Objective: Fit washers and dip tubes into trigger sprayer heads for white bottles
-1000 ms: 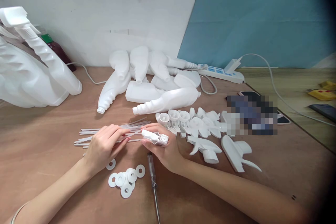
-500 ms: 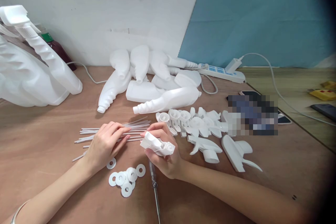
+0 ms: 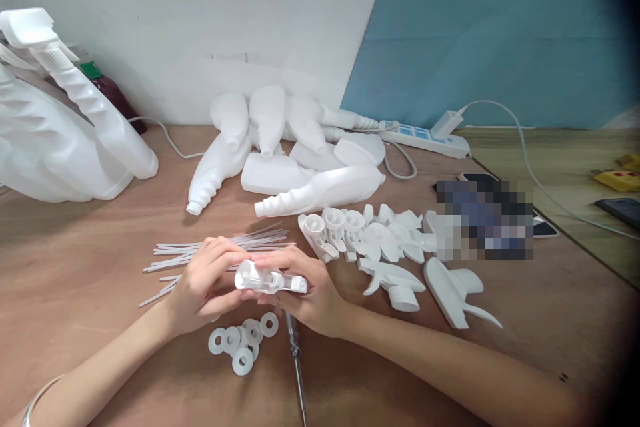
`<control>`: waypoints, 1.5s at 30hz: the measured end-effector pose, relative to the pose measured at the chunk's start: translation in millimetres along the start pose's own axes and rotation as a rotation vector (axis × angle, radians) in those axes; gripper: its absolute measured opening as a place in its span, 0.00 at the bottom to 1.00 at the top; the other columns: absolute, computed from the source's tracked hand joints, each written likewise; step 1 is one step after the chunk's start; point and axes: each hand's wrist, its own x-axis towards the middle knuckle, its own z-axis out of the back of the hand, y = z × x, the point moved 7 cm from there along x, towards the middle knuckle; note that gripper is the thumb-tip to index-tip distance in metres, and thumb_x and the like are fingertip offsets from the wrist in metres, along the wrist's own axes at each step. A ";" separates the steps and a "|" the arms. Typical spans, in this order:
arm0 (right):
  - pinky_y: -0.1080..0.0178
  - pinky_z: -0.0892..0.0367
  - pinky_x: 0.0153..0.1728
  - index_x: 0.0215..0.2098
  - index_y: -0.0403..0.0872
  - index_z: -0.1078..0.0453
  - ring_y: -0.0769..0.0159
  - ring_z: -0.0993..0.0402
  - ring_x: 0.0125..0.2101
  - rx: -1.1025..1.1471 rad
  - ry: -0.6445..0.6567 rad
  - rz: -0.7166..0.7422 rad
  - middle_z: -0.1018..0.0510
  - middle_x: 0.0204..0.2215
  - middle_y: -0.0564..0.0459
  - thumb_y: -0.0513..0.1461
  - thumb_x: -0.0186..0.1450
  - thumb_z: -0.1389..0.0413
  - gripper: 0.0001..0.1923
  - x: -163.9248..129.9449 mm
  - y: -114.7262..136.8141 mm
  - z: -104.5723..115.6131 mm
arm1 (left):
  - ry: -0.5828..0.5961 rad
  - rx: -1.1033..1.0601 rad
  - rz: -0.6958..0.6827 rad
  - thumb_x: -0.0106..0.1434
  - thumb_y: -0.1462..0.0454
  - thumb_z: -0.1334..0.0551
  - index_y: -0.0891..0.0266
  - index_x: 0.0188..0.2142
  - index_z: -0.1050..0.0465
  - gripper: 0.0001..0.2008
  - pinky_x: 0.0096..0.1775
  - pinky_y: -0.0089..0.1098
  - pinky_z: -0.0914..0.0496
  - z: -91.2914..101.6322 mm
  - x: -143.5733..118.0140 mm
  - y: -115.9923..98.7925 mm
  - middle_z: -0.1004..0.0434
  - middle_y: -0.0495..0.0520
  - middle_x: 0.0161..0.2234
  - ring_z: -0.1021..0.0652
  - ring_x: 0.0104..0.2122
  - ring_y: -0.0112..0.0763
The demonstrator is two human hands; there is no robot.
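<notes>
A white trigger spray head is held between both hands above the table, its round collar turned up toward me at the left end. My left hand closes its fingertips on the collar end. My right hand grips the other end, thumb below and fingers behind. Behind my left hand lie thin white dip tubes in a loose bundle. In front of the hands is a small heap of white ring washers. A screwdriver lies beneath my right hand, its handle partly covered.
More spray heads lie right of my hands. White bottles are piled at the back, and assembled spray bottles stand left. A power strip with a cable and a partly blurred phone are at the right.
My left hand has moved right from over the tubes and closed on the spray head. My right hand has turned the spray head so its collar now points left and up.
</notes>
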 end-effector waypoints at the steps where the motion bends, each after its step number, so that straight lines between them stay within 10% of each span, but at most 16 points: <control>1: 0.60 0.34 0.43 0.48 0.48 0.37 0.64 0.29 0.43 0.017 0.001 -0.037 0.26 0.44 0.48 0.35 0.58 0.42 0.19 0.0 -1.9 -0.6 | -0.023 -0.018 0.025 0.62 0.60 0.45 0.63 0.42 0.33 0.11 0.36 0.35 0.35 1.9 -0.2 2.1 0.28 0.58 0.36 0.28 0.35 0.35; 11: 0.61 0.34 0.32 0.45 0.43 0.41 0.63 0.34 0.33 -0.418 -0.010 -0.045 0.33 0.35 0.47 0.35 0.56 0.47 0.18 -9.3 2.4 -5.0 | -0.430 -0.087 0.275 0.53 0.67 0.35 0.61 0.39 0.38 0.15 0.40 0.37 0.30 27.3 -9.9 25.6 0.30 0.56 0.41 0.27 0.43 0.37; 20: 0.67 0.43 0.18 0.37 0.44 0.39 0.69 0.35 0.23 -0.740 0.189 -0.029 0.31 0.32 0.48 0.33 0.55 0.53 0.11 -19.9 -2.9 -24.6 | -0.341 -0.115 0.298 0.54 0.65 0.35 0.61 0.38 0.38 0.14 0.44 0.39 0.30 18.2 -7.3 26.2 0.28 0.54 0.38 0.25 0.42 0.36; 28: 0.67 0.37 0.22 0.37 0.47 0.42 0.68 0.33 0.29 -0.375 0.061 0.033 0.32 0.34 0.49 0.31 0.57 0.54 0.10 -13.1 4.3 -14.5 | -0.281 -0.005 0.385 0.57 0.60 0.38 0.61 0.39 0.33 0.12 0.35 0.30 0.30 18.7 -6.8 29.1 0.25 0.52 0.36 0.25 0.33 0.31; 35: 0.67 0.34 0.30 0.40 0.46 0.41 0.70 0.31 0.31 0.049 -0.001 -0.301 0.27 0.34 0.51 0.36 0.64 0.53 0.05 -5.6 -17.3 -4.5 | -0.242 -0.248 0.472 0.63 0.57 0.47 0.61 0.46 0.34 0.15 0.29 0.27 0.32 17.2 -16.1 41.7 0.26 0.52 0.32 0.26 0.28 0.28; 45: 0.68 0.45 0.23 0.33 0.45 0.41 0.75 0.44 0.19 -0.081 -0.001 -0.283 0.41 0.19 0.60 0.37 0.65 0.55 0.04 -7.0 -10.7 -0.1 | 0.052 -0.437 0.340 0.47 0.55 0.32 0.61 0.36 0.28 0.18 0.26 0.26 0.36 -3.2 -2.8 28.2 0.33 0.50 0.28 0.31 0.25 0.26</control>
